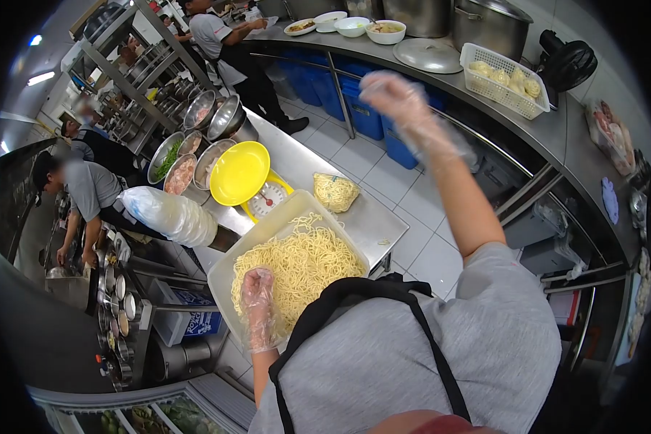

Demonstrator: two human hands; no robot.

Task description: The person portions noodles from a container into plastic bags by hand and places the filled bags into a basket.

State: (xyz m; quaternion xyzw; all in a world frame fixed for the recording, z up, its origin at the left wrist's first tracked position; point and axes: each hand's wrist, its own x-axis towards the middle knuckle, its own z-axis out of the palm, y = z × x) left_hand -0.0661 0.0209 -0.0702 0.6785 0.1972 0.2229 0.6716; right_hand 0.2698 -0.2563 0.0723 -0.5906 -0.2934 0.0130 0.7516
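A rectangular plastic tub (231, 322) holds a wide heap of yellow noodles (296, 260). My left hand (259, 286), in a clear plastic glove, is at the tub's left side over the noodles, its fingers curled together; whatever it may hold is hidden. Raised above the floor, away from the tub, my right hand (390, 94) wears a clear glove too and is blurred by motion. Behind the tub stands a scale with a yellow plate (240, 173) on top and a round dial (269, 200). A knotted bag of noodles (335, 192) lies right of the scale.
Metal bowls (197, 110) of meat and greens stand beyond the scale. A stack in plastic wrap (170, 215) sticks out at the left. Pots (490, 25), dishes and a white basket (503, 81) line the right counter (571, 137). Several co-workers stand at the left and back.
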